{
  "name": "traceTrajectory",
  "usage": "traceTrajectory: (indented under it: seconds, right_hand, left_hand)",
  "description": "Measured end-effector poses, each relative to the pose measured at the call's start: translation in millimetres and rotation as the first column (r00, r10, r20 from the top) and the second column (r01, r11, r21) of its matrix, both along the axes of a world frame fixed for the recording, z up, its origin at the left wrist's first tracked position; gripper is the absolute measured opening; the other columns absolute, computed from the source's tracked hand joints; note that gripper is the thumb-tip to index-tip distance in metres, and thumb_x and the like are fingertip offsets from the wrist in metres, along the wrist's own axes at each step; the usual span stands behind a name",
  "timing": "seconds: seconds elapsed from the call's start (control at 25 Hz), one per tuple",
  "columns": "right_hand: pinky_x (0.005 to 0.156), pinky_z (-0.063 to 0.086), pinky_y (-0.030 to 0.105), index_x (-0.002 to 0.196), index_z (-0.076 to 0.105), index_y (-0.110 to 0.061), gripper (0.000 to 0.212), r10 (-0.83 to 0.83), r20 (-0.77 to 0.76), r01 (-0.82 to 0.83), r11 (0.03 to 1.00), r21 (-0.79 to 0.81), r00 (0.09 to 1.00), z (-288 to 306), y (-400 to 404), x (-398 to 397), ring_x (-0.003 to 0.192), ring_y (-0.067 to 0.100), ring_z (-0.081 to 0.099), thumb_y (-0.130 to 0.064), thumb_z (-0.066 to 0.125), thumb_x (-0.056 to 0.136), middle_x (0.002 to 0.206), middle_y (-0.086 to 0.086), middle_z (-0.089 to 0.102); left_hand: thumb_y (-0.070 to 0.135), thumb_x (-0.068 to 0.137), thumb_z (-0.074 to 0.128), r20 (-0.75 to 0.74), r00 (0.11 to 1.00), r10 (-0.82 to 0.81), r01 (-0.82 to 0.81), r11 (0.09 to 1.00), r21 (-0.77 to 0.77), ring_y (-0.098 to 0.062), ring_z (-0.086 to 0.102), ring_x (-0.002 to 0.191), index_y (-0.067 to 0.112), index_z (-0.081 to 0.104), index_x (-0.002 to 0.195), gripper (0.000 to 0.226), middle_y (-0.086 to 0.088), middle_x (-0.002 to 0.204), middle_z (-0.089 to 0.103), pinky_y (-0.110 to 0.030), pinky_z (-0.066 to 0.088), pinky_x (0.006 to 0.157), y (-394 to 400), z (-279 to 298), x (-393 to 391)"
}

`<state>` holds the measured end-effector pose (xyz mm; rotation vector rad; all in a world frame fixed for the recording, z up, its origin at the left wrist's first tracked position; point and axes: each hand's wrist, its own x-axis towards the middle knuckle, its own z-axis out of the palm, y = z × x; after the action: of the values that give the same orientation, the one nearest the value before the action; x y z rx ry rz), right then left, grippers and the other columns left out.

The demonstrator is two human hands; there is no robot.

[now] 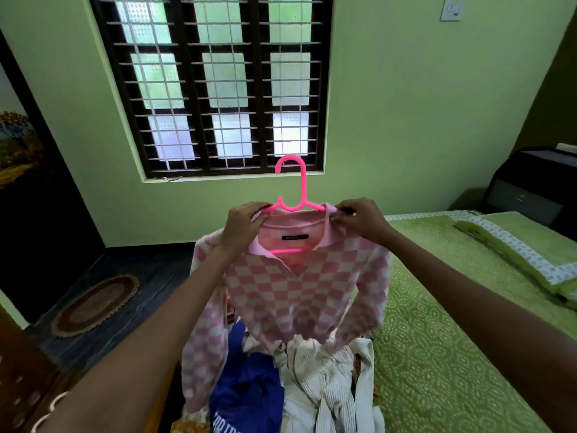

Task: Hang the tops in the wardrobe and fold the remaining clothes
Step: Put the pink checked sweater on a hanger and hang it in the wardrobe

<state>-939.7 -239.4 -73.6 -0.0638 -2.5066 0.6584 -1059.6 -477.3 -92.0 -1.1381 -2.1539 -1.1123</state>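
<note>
Hands [246, 221] [359, 217] gripping one hangered top [299, 292]

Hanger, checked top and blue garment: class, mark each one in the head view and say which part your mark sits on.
hanger [302, 182], head view, on the stem below the hook.
checked top [299, 295], head view, on the chest panel.
blue garment [249, 389], head view, on its crumpled middle in the pile.

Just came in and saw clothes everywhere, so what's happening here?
A person is holding up a pink checked top on a pink hanger. The left hand grips one shoulder and the right hand pinches the other, settling it on the hanger. Below lies a pile with a blue garment and a white ribbed one, beside the green bed. No wardrobe is in view.
</note>
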Motion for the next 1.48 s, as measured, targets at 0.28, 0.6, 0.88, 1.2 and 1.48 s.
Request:
traceTrajectory:
  seconds: [0.28, 0.6, 0.88, 1.2, 1.48]
  right_hand:
    - [0.057, 0.033, 0.032, 0.082, 0.071, 0.007, 0.016, -0.215, -0.199, 0.217, 0.976, -0.012, 0.956, -24, 17, 55, 0.064, 0.031, 0.061, -0.006, 0.076, 0.074, 0.072, 0.021, 0.068]
    - [0.052, 0.031, 0.020, 0.081, 0.070, 0.004, 0.016, -0.428, -0.178, 0.421, 0.904, -0.076, 0.886, -49, 61, 176, 0.059, 0.023, 0.053, -0.011, 0.074, 0.078, 0.069, 0.013, 0.065]
    - [0.050, 0.021, 0.024, 0.063, 0.054, -0.003, 0.028, -0.542, 0.004, 0.540, 0.837, -0.091, 0.840, -76, 115, 301, 0.055, 0.015, 0.036, -0.013, 0.071, 0.082, 0.056, 0.003, 0.042]
    - [0.060, 0.037, 0.035, 0.086, 0.071, 0.000, 0.016, -0.706, -0.047, 0.701, 0.708, -0.082, 0.707, -50, 193, 497, 0.067, 0.023, 0.056, -0.014, 0.074, 0.078, 0.074, 0.016, 0.067]
    - [0.058, 0.035, 0.012, 0.088, 0.072, 0.001, 0.014, -0.857, -0.038, 0.846, 0.514, -0.143, 0.515, -48, 233, 659, 0.072, 0.016, 0.054, -0.007, 0.075, 0.077, 0.076, 0.010, 0.066]
  left_hand:
    - [-0.023, 0.075, 0.037, 0.252, 0.957, -0.144, 0.174, 0.979, -0.103, -0.023, 0.054, 0.120, -0.005, 0.054, 0.126, 0.057, -0.019, 0.128, 0.056, -0.007, 0.029, 0.096, 44, 2, 30]
    - [0.028, 0.076, 0.054, 0.116, 0.899, -0.423, 0.437, 0.885, -0.162, -0.018, 0.061, 0.095, 0.001, 0.064, 0.114, 0.047, -0.009, 0.108, 0.068, -0.022, 0.045, 0.083, 113, -2, 93]
    - [0.060, 0.074, 0.032, 0.371, 0.809, -0.456, 0.568, 0.768, -0.295, -0.026, 0.059, 0.081, 0.002, 0.058, 0.094, 0.067, -0.013, 0.087, 0.062, -0.037, 0.041, 0.072, 174, -46, 169]
    - [0.043, 0.064, 0.055, 0.483, 0.611, -0.627, 0.764, 0.627, -0.152, -0.001, 0.052, 0.063, 0.011, 0.061, 0.093, 0.044, -0.001, 0.076, 0.062, -0.026, 0.041, 0.064, 308, -22, 320]
    - [0.014, 0.084, 0.069, 0.363, 0.485, -0.796, 0.875, 0.431, -0.222, 0.015, 0.052, 0.065, 0.002, 0.065, 0.100, 0.021, 0.011, 0.077, 0.058, -0.008, 0.037, 0.059, 430, -32, 464]
